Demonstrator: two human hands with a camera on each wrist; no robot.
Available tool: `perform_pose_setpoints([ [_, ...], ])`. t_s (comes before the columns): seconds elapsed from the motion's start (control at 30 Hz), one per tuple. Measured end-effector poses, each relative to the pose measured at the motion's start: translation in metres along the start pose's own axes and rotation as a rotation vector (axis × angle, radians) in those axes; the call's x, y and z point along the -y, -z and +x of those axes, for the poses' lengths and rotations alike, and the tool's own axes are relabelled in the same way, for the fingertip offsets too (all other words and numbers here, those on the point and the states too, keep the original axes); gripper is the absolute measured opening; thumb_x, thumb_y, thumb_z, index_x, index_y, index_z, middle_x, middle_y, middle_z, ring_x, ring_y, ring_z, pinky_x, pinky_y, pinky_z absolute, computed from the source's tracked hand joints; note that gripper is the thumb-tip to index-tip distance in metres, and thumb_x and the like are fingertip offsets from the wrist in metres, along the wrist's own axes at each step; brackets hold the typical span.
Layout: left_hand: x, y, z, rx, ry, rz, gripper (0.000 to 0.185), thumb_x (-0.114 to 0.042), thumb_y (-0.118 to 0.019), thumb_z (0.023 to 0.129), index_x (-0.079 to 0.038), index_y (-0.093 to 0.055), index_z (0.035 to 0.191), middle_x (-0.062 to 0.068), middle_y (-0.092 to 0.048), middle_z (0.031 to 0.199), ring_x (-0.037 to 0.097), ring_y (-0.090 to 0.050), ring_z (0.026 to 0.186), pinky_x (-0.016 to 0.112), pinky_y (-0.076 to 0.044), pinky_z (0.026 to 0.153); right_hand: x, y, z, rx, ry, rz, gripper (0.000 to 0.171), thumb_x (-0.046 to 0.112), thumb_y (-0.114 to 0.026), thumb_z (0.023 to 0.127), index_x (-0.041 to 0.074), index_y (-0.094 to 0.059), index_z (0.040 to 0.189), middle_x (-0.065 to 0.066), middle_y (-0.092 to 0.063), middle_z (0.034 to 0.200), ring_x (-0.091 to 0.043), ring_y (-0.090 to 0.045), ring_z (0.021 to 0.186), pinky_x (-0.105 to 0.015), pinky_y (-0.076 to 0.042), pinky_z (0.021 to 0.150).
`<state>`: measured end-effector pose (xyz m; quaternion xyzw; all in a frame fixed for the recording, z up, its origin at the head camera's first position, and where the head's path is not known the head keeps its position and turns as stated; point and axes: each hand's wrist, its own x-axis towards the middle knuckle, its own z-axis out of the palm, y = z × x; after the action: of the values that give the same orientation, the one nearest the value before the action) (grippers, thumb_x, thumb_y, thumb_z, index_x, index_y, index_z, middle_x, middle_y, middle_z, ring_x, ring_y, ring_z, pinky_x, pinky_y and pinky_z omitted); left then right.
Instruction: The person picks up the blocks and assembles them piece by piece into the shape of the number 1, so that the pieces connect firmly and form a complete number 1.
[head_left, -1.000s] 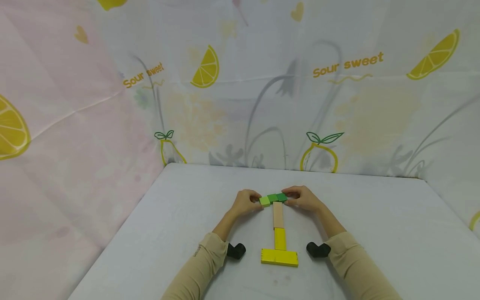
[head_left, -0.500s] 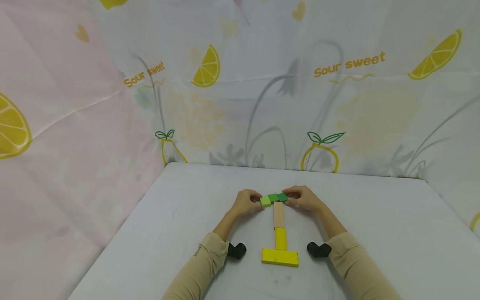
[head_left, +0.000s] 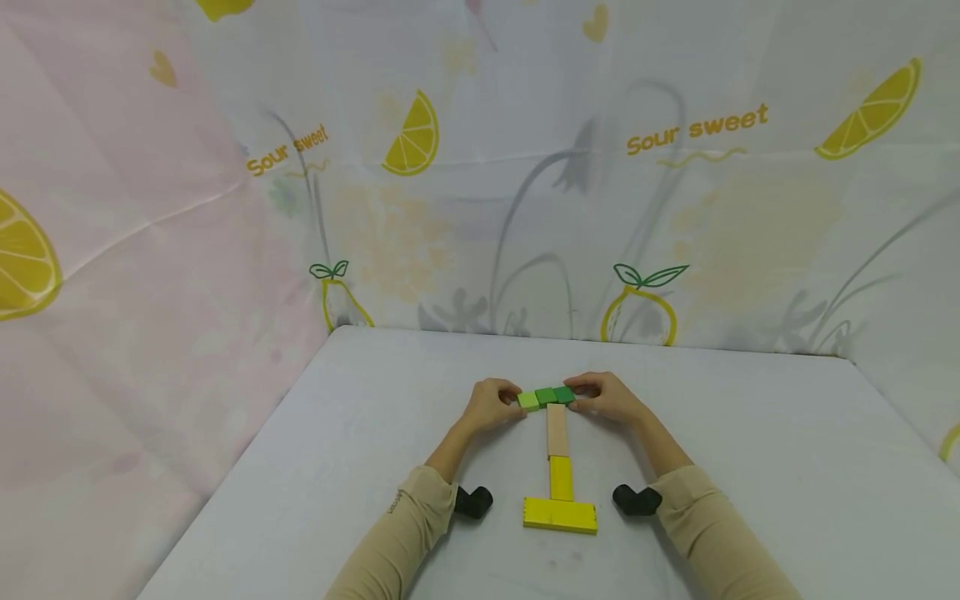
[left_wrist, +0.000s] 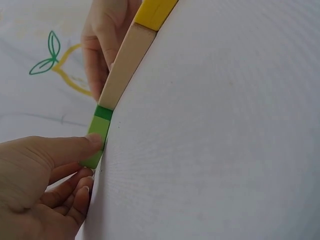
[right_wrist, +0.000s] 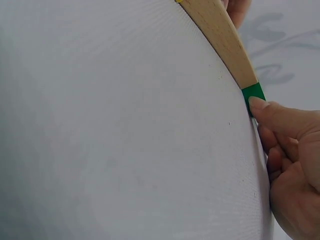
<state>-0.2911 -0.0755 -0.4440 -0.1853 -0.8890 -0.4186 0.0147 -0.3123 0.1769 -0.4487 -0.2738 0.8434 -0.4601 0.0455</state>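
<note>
In the head view, a short row of blocks lies across the far end of a plain wooden block [head_left: 557, 431]. The row runs from a light green block [head_left: 528, 402] through a mid-green block [head_left: 546, 397] to a dark green block [head_left: 565, 395]. My left hand [head_left: 491, 406] pinches the light green end, its thumb on the near side in the left wrist view. At the other end my right hand [head_left: 607, 398] grips the dark green block [right_wrist: 253, 93], partly hidden by the thumb.
Nearer me, a yellow block [head_left: 560, 477] continues the line from the wooden one. A longer yellow block [head_left: 559, 516] lies crosswise at its near end. Everything lies on a white table [head_left: 420, 358] backed by a lemon-print cloth [head_left: 480, 208]. Black wrist devices [head_left: 637, 500] sit at both cuffs.
The light green block has shifted slightly away from me, more in line with the other green blocks. My right hand stays in place on the dark green block.
</note>
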Motion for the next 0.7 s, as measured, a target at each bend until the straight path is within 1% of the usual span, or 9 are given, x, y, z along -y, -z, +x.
perform_pose_setpoints([
  [0.1, 0.0002, -0.0007, 0.0000, 0.000, -0.002, -0.008, 0.031, -0.008, -0.077, 0.073, 0.006, -0.069, 0.100, 0.012, -0.066, 0.086, 0.015, -0.055, 0.076, 0.023, -0.045, 0.067, 0.0008, 0.0006, -0.0001, 0.001, -0.013, 0.001, 0.042, 0.005, -0.071, 0.079, -0.009, -0.060, 0.117, -0.022, -0.064, 0.107, -0.027, -0.059, 0.094, -0.022, -0.047, 0.077],
  [0.33, 0.0016, -0.0019, 0.0006, -0.007, -0.013, -0.009, 0.032, -0.008, -0.078, 0.073, 0.006, -0.069, 0.100, 0.012, -0.066, 0.087, 0.016, -0.056, 0.078, 0.023, -0.046, 0.068, -0.0005, 0.0011, 0.0010, 0.008, -0.001, 0.008, 0.041, 0.005, -0.070, 0.081, -0.010, -0.059, 0.117, -0.023, -0.064, 0.106, -0.027, -0.059, 0.093, -0.022, -0.047, 0.077],
  [0.6, 0.0021, -0.0024, -0.0010, -0.016, -0.024, -0.016, 0.031, -0.008, -0.078, 0.072, 0.005, -0.069, 0.099, 0.012, -0.066, 0.087, 0.016, -0.056, 0.077, 0.023, -0.046, 0.068, -0.0023, -0.0004, 0.0000, 0.004, 0.035, 0.018, 0.040, 0.004, -0.070, 0.080, -0.012, -0.060, 0.115, -0.023, -0.064, 0.102, -0.012, -0.057, 0.084, -0.021, -0.047, 0.071],
  [0.7, 0.0030, -0.0023, -0.0019, -0.017, -0.028, -0.020, 0.032, -0.009, -0.078, 0.073, 0.005, -0.069, 0.100, 0.013, -0.066, 0.088, 0.017, -0.057, 0.079, 0.024, -0.046, 0.068, -0.0029, -0.0009, 0.0000, 0.001, 0.036, 0.024, 0.039, 0.003, -0.070, 0.080, -0.012, -0.060, 0.115, -0.024, -0.065, 0.102, -0.009, -0.056, 0.082, -0.020, -0.046, 0.070],
])
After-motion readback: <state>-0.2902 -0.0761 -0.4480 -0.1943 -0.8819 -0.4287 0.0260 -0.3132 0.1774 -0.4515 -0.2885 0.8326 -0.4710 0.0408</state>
